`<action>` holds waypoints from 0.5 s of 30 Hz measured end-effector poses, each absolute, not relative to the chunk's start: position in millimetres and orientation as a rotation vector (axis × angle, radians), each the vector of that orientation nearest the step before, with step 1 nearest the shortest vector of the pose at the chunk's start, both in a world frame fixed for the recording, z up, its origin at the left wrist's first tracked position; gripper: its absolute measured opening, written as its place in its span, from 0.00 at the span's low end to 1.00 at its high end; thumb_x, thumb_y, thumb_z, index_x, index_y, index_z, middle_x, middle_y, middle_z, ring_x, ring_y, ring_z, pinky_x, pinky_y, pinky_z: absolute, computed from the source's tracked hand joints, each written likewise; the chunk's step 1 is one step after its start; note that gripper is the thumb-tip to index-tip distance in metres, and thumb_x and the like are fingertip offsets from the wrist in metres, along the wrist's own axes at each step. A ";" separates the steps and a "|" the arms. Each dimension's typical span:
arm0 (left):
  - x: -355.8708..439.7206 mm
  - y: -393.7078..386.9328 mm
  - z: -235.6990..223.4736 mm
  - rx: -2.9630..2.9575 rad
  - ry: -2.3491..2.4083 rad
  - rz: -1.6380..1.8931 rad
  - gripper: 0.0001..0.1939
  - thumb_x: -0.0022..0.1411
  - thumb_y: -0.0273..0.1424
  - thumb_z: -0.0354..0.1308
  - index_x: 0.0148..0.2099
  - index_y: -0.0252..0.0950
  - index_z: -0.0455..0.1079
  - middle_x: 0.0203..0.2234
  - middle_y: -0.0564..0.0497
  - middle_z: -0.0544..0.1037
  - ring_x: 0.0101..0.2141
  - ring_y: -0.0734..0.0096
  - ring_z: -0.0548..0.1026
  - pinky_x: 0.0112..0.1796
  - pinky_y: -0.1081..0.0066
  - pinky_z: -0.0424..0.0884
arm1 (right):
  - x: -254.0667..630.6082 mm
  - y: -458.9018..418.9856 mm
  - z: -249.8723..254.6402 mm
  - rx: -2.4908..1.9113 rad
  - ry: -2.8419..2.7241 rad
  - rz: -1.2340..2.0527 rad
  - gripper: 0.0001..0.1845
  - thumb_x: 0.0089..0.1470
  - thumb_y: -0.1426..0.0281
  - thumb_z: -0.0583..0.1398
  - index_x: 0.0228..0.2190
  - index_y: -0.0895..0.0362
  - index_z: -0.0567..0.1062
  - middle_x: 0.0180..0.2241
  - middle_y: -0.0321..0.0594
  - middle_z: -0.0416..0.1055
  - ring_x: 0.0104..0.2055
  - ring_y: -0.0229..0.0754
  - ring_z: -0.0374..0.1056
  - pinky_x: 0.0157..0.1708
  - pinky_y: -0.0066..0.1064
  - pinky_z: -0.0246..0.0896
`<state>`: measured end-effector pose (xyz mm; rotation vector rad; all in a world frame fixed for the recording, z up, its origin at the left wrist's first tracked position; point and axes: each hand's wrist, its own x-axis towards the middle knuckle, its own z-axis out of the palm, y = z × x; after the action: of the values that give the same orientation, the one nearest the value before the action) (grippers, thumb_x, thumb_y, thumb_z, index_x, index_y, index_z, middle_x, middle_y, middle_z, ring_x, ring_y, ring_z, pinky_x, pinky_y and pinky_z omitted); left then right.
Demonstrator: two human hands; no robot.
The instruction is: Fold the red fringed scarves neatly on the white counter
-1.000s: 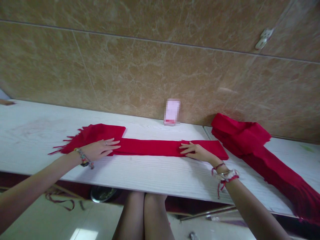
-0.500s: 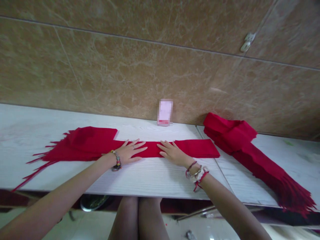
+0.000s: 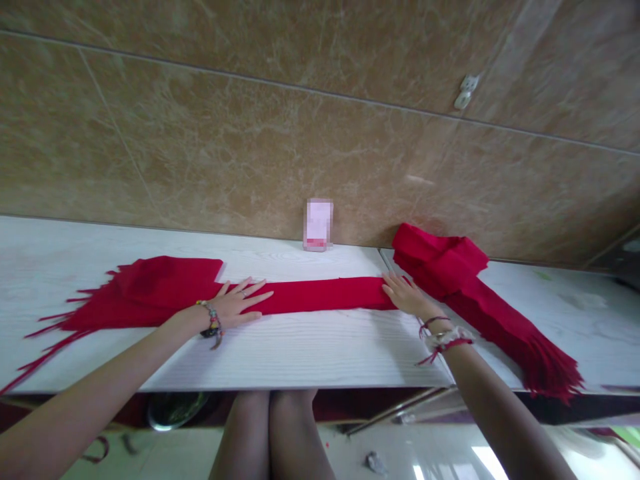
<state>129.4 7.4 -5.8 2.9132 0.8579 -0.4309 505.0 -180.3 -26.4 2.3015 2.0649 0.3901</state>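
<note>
A red fringed scarf [image 3: 320,295] lies across the white table, folded into a narrow strip on the right and wider toward its fringed left part. My left hand [image 3: 237,303] rests flat on the strip beside the wider part, fingers spread. At the strip's right end my right hand [image 3: 406,295] lies with its fingers stretched over the cloth. Just beyond that hand is a second red scarf [image 3: 470,293], bunched at the back, with its fringe drooping over the table's front edge.
A phone-like object [image 3: 319,225], blurred out, leans on the brown tiled wall [image 3: 225,153] behind the white table [image 3: 300,350]. A wall socket [image 3: 467,91] is higher up on the right. Under the table, a bowl [image 3: 175,410] shows left of my knees.
My right hand has slid right along the strip, from near its middle to its right end. The left hand stays in place on the cloth. The view has shifted slightly right.
</note>
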 end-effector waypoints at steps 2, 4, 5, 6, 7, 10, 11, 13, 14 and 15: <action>128.9 9.2 -7.5 2.914 0.849 -0.420 0.26 0.60 0.45 0.38 0.60 0.51 0.42 0.61 0.49 0.41 0.58 0.46 0.39 0.47 0.38 0.43 | 519.4 -186.7 -25.3 2.328 2.045 0.433 0.17 0.53 0.75 0.46 0.41 0.57 0.70 0.52 0.51 0.61 0.54 0.53 0.54 0.47 0.51 0.56; 129.8 10.2 -8.8 2.921 0.842 -0.392 0.26 0.60 0.45 0.38 0.60 0.51 0.43 0.61 0.49 0.41 0.58 0.46 0.39 0.47 0.37 0.43 | 519.2 -185.8 -21.5 2.405 1.994 0.468 0.18 0.54 0.74 0.45 0.44 0.60 0.68 0.52 0.54 0.60 0.55 0.55 0.53 0.46 0.52 0.56; 131.3 9.7 -9.0 2.926 0.839 -0.378 0.26 0.60 0.45 0.38 0.60 0.51 0.43 0.61 0.49 0.41 0.58 0.46 0.39 0.47 0.37 0.43 | 513.3 -182.5 -19.2 2.448 1.983 0.469 0.20 0.55 0.72 0.44 0.46 0.62 0.66 0.52 0.56 0.59 0.55 0.55 0.52 0.47 0.52 0.55; 133.5 8.5 -8.8 2.933 0.832 -0.365 0.26 0.60 0.45 0.38 0.60 0.51 0.44 0.61 0.49 0.41 0.58 0.47 0.39 0.48 0.38 0.42 | 504.1 -177.9 -17.0 2.479 2.001 0.452 0.21 0.56 0.70 0.44 0.48 0.64 0.64 0.53 0.57 0.57 0.56 0.55 0.50 0.47 0.52 0.54; 136.3 6.7 -8.3 2.943 0.817 -0.354 0.26 0.60 0.45 0.39 0.60 0.51 0.45 0.61 0.49 0.41 0.58 0.47 0.39 0.48 0.39 0.42 | 492.3 -172.5 -15.2 2.487 2.053 0.417 0.23 0.57 0.69 0.43 0.51 0.66 0.61 0.54 0.58 0.55 0.57 0.54 0.48 0.49 0.50 0.52; 145.3 -0.1 -6.1 2.965 0.743 -0.347 0.27 0.59 0.46 0.41 0.60 0.51 0.45 0.61 0.49 0.39 0.58 0.50 0.37 0.50 0.41 0.40 | 453.7 -157.9 -14.1 2.318 2.317 0.256 0.24 0.57 0.66 0.43 0.54 0.62 0.57 0.57 0.52 0.51 0.59 0.50 0.43 0.52 0.46 0.49; 147.3 -1.7 -5.6 2.965 0.723 -0.359 0.27 0.59 0.46 0.41 0.60 0.51 0.44 0.61 0.49 0.39 0.58 0.50 0.37 0.50 0.41 0.39 | 444.1 -155.4 -15.2 2.276 2.346 0.227 0.24 0.58 0.65 0.43 0.54 0.59 0.56 0.57 0.49 0.50 0.59 0.50 0.43 0.52 0.48 0.47; 148.2 -2.5 -5.0 2.956 0.702 -0.396 0.28 0.59 0.47 0.40 0.60 0.51 0.43 0.61 0.50 0.38 0.58 0.50 0.36 0.50 0.41 0.40 | 435.9 -155.5 -19.2 2.280 2.300 0.198 0.23 0.58 0.65 0.42 0.54 0.54 0.56 0.58 0.46 0.50 0.59 0.52 0.42 0.51 0.54 0.46; 147.4 -1.8 -5.1 2.955 0.697 -0.412 0.28 0.59 0.48 0.40 0.60 0.51 0.43 0.61 0.50 0.39 0.58 0.50 0.36 0.50 0.41 0.40 | 437.8 -157.9 -21.7 2.319 2.245 0.197 0.23 0.58 0.65 0.42 0.54 0.52 0.56 0.58 0.46 0.50 0.59 0.54 0.43 0.49 0.57 0.46; 145.9 -0.7 -5.3 2.959 0.693 -0.420 0.28 0.59 0.48 0.39 0.60 0.51 0.43 0.61 0.50 0.39 0.58 0.50 0.36 0.50 0.42 0.40 | 443.6 -161.7 -24.3 2.367 2.185 0.201 0.23 0.58 0.65 0.42 0.54 0.52 0.56 0.58 0.46 0.50 0.58 0.55 0.44 0.48 0.58 0.47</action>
<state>145.9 -0.7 -5.3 2.9586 0.6928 -0.4205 443.6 -161.7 -24.3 2.3672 2.1852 0.2011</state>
